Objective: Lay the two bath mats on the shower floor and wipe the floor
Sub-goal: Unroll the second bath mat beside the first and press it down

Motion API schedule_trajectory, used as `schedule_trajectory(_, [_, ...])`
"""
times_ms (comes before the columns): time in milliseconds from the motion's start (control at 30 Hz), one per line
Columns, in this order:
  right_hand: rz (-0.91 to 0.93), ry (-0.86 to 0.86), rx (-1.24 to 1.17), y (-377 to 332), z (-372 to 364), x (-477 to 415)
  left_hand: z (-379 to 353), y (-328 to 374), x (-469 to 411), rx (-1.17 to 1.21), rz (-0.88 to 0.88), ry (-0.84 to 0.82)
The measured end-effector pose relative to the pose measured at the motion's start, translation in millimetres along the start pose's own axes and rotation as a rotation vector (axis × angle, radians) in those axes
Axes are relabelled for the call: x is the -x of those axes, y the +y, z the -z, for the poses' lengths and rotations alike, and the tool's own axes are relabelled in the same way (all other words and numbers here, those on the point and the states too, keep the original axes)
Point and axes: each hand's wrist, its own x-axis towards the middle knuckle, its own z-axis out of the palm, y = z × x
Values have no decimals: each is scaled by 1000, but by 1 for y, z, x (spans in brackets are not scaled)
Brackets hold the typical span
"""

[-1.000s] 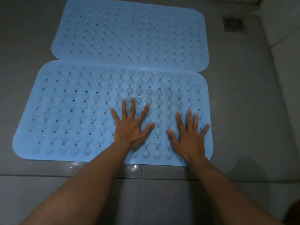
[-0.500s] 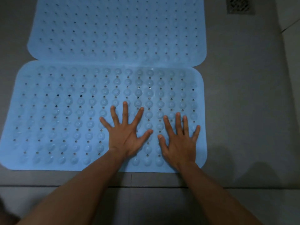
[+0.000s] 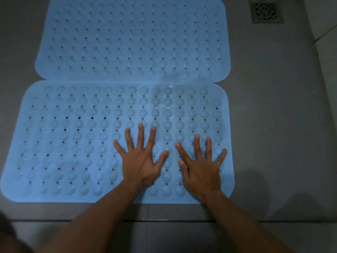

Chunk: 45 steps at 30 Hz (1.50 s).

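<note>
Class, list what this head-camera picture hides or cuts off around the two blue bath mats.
Far blue perforated rubber mat: far edge cut off by the head view's top edge.
Near blue studded rubber mat: patches hidden under the left hand and right hand.
Dark blurred shape, bottom-left corner: unidentifiable.

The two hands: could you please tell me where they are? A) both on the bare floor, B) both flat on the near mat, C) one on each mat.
B: the left hand and the right hand lie spread, fingers straight, on the near mat, neither reaching the far mat.
</note>
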Motion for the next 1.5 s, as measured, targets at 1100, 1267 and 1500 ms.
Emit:
schedule_trajectory(1100, [-22, -212, -64, -9, 128, -10, 111, 11, 4, 68, -79, -181])
schedule_trajectory(1267, [-37, -135, -67, -10, 176, -12, 165, 18, -6, 78, -120, -97])
schedule_trajectory(1500, [-86, -146, -92, -18, 293, 17, 276, 32, 27, 27, -163, -99])
